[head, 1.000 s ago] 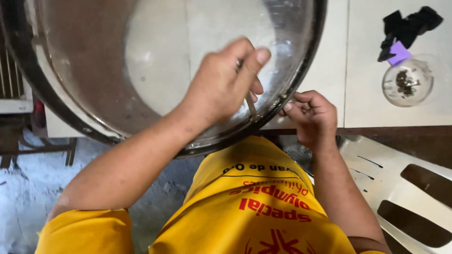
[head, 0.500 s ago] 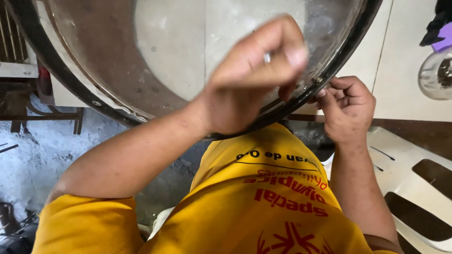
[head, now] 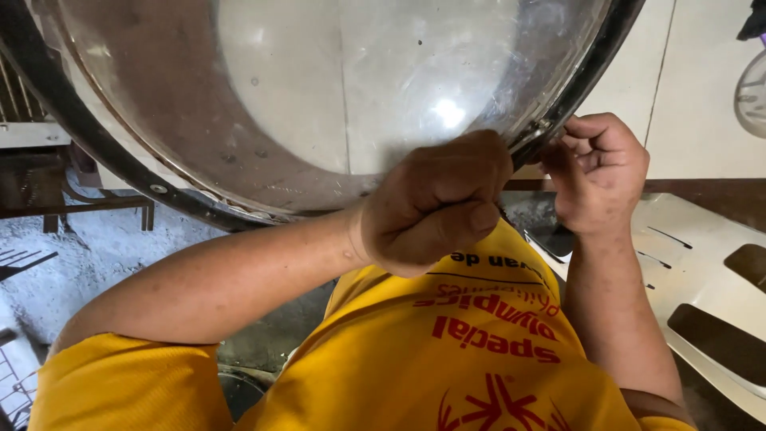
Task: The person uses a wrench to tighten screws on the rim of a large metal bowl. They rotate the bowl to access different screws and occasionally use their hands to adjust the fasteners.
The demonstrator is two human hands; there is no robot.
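Black rubber rim (head: 594,76) curves across frame centre; right hand (head: 600,172) pinches it, left hand (head: 435,203) fisted just beside.

My left hand (head: 435,203) and right hand (head: 598,172) sit side by side at the big round dome's (head: 335,96) lower rim (head: 558,120), a plastic chair (head: 702,271) to their right.

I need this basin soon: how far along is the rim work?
Done: the dark rim band sits around the visible metal basin. In hand: left hand, fisted, and right hand work at the band's near edge. Left: that spot; the far rim is out of view.
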